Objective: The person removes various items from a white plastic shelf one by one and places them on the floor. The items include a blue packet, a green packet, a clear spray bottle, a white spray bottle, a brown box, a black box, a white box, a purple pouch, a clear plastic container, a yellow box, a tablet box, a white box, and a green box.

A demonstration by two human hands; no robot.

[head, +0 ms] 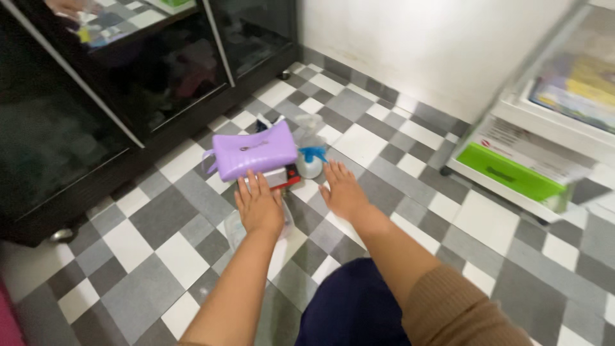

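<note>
The left hand lies open, fingers spread, flat over a clear plastic piece on the floor, and its fingertips reach the near edge of a small white and red box. The right hand is open too, palm down on the tiles, holding nothing, just beside a small spray bottle with a blue nozzle. On top of the box rests a purple pouch, tilted a little, with a loop strap at its left end. The pouch looks soft and light; I judge it will bend if taken by one corner, so its long sides or the strap are the better places to hold. The box under it seems stiff and light, easy to pinch by its short ends. The bottle is smooth plastic, probably slippery, and its neck under the nozzle gives the surest hold. The clear piece is thin and may crackle or slide. The floor is glossy tile in grey and white checks, hard and smooth, so things slide easily on it. A dark glass-door cabinet stands along the left, a white wall is behind, and a white shelf unit with a green box stands at the right.
</note>
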